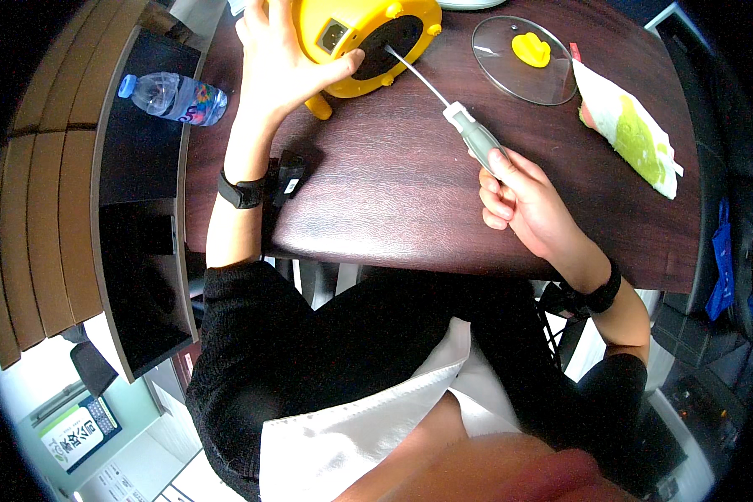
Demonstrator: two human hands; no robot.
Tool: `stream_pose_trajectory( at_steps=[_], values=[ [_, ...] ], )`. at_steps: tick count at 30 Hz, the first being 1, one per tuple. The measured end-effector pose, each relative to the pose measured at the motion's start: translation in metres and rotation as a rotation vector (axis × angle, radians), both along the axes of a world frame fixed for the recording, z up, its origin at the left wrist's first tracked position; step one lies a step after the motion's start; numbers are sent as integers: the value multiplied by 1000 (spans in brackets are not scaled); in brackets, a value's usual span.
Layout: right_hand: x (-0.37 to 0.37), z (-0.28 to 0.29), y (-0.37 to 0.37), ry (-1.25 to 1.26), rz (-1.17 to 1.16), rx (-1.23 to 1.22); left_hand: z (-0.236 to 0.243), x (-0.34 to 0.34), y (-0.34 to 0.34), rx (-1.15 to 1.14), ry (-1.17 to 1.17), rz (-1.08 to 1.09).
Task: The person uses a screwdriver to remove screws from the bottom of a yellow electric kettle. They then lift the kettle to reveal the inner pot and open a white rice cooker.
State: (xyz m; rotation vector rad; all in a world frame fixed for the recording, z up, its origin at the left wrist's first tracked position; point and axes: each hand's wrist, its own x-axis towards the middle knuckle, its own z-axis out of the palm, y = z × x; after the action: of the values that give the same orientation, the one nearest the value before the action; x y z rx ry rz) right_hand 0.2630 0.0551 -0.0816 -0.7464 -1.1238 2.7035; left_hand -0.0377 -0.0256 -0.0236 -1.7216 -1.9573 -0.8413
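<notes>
A yellow electric pot [362, 87] lies tipped on the table at the top of the view. Its black round base and power socket face me, and its upper part is cut off by the frame. My left hand [286, 71] holds it from the left, fingers reaching over its side and the thumb against the base's edge. In my right hand [523, 197] is a screwdriver [470, 134] with a grey-green handle, gripped with wrapped fingers. Its long metal shaft points up and left, and the tip meets the black base. Whether it sits in a screw I cannot tell.
Right of the pot lies a clear glass lid [495, 69] with a yellow knob. Beside it is a green-and-white cloth [636, 138]. A water bottle [176, 96] lies at the table's left, and a small black object [289, 177] sits by my left wrist.
</notes>
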Motion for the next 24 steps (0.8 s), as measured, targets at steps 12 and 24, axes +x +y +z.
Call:
stream_pose_trajectory(
  at_steps=[12, 24],
  values=[
    [-6, -1, -8, -162, -86, 224, 3, 0, 1, 4, 7, -34],
    [-2, -20, 5, 155, 115, -294, 0, -3, 1, 32, 29, -19]
  ],
)
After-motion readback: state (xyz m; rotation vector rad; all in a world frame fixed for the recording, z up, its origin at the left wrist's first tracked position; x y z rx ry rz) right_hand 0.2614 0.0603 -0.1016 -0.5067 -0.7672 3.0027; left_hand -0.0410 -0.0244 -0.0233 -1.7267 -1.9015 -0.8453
